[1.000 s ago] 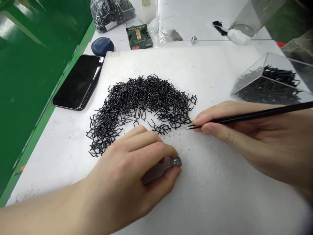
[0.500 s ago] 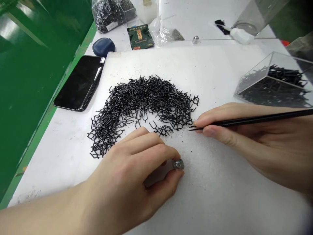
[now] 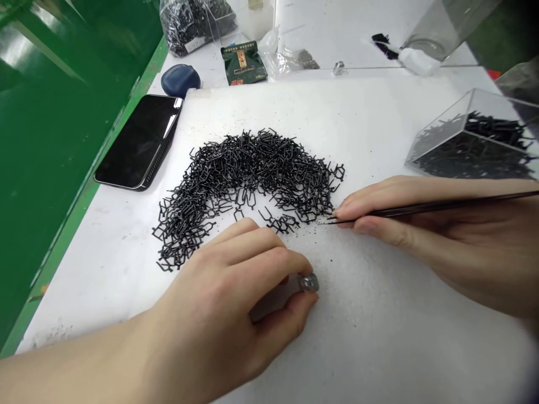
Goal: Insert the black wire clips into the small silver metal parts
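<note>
While the left hand pinches a small metal piece at centre frame, the right hand clamps tweezers at the clip pile (picking step; fine aim needed next)

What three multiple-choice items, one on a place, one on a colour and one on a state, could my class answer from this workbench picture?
1. Where does the phone lie?
A. left of the clip pile
B. inside the clear box
C. under the right hand

2. What colour are the clips?
A. white
B. black
C. red

3. What does the left hand pinch?
A. the tweezers
B. nothing
C. a small metal piece

Answers: 1 A, the phone rests at the sheet's left edge; 2 B, the whole heap is black; 3 C, the metal piece shows between thumb and fingers, while the right hand has the tweezers.
</note>
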`<state>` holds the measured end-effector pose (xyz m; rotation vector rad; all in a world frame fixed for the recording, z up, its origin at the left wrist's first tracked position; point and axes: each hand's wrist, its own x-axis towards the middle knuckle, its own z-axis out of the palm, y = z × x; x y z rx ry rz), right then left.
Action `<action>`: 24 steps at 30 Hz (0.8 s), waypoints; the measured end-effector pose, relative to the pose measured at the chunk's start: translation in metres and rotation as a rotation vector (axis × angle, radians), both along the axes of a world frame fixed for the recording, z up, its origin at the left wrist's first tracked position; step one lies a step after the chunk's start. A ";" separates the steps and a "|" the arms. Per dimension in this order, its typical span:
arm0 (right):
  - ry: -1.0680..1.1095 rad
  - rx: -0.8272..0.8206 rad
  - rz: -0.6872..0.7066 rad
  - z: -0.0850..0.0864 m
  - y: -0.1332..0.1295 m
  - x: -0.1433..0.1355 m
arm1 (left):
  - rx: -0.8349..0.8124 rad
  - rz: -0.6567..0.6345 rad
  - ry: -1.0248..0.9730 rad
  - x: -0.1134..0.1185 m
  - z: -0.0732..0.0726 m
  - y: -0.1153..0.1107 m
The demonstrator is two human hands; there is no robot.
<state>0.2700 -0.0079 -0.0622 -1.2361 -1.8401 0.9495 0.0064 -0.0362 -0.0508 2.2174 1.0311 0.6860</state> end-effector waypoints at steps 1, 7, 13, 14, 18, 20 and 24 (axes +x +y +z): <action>0.000 -0.001 0.008 0.000 0.000 0.000 | 0.001 0.002 -0.001 0.000 0.000 0.000; -0.025 0.029 0.002 0.000 0.006 -0.004 | -0.002 -0.006 0.004 0.000 0.001 0.000; -0.021 0.015 -0.004 0.002 0.004 -0.003 | -0.004 -0.006 -0.002 0.000 0.000 0.000; -0.022 0.016 0.000 0.002 0.003 -0.003 | -0.007 -0.009 0.000 0.000 0.001 0.000; -0.040 0.029 0.010 0.003 0.002 -0.002 | -0.006 -0.007 -0.002 -0.001 0.001 0.000; -0.038 0.041 0.018 0.003 0.003 -0.002 | -0.005 -0.006 -0.002 -0.001 0.001 0.000; -0.026 0.043 0.019 0.003 0.002 -0.003 | 0.001 -0.012 0.007 0.000 0.001 0.001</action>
